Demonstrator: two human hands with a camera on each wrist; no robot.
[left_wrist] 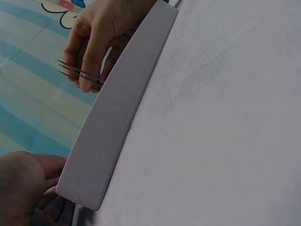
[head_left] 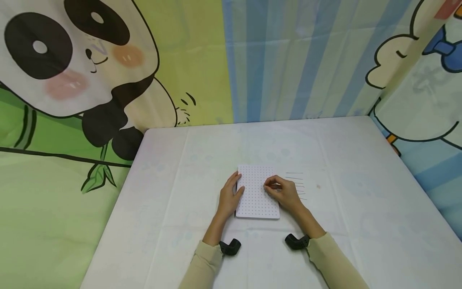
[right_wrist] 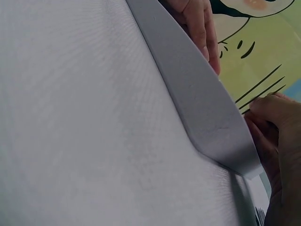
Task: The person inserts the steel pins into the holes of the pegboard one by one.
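- The white perforated board (head_left: pixel 257 192) is lying flat near the middle of the cloth-covered surface (head_left: pixel 180 180), just in front of the person.
- The left hand (head_left: pixel 229 196) is resting at the board's 9 o'clock edge, fingers straight and relaxed along it, steadying it and gripping nothing.
- The right hand (head_left: pixel 285 192) is sitting at the board's 3 o'clock side, fingers curled and pinching a few thin metal pins (left_wrist: pixel 77 73); the left wrist view is showing them held together between fingertip and thumb.
- A row of loose pins (head_left: pixel 296 185) is lying on the surface at 3 o'clock of the board, just beside the right hand.
- Progress, as judged: no pin is visibly standing in the board's holes, so insertion appears to be only starting; the held pins and the loose row are all remaining to be placed.
- Writing: no brand, label or legible text is showing on the board or pins; the backdrop (head_left: pixel 72 80) is carrying cartoon figures only.
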